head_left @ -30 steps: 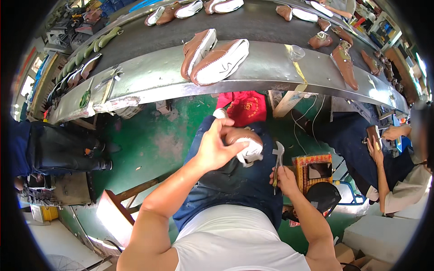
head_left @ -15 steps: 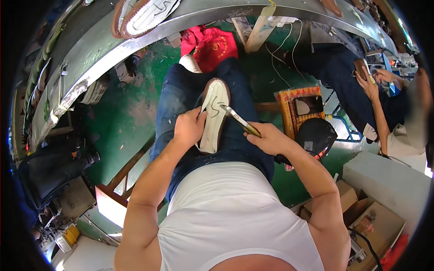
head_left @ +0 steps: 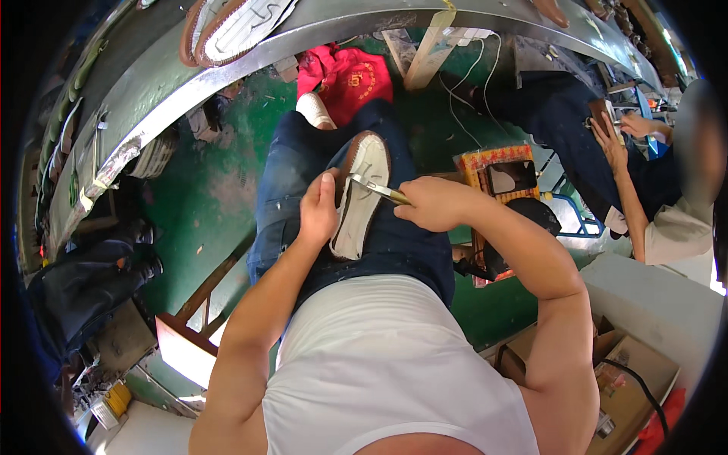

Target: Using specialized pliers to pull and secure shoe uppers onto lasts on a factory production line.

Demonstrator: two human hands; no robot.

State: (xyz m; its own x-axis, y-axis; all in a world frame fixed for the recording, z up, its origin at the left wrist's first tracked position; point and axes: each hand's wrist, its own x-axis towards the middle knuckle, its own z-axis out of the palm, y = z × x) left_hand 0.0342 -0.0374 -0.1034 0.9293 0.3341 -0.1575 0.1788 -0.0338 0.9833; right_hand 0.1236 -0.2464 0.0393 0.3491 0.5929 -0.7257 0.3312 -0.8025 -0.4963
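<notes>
Across my lap lies a shoe (head_left: 359, 216), underside up, with a whitish bottom and a brown edge; a dark curved mark shows on it. My left hand (head_left: 319, 208) grips the shoe's left side, thumb pointing up along the rim. My right hand (head_left: 438, 203) is closed around the olive-coloured handle of a pair of pincers (head_left: 377, 187). The metal jaws reach over the shoe's bottom to its left edge, close to my left thumb. Whether they bite on the edge is too small to tell.
A metal bench (head_left: 326, 34) curves ahead, with more shoes (head_left: 246, 34) at its left. Red cloth (head_left: 353, 76) lies beneath. At right are a bamboo stool (head_left: 478, 178) with a phone (head_left: 511, 176), a black cap (head_left: 523, 220), and a co-worker's hand (head_left: 610, 140) holding a brown shoe.
The pincers have swung from the shoe's right side across to its left edge as my right hand moved up and left. My left hand has shifted up slightly, and the shoe has tilted.
</notes>
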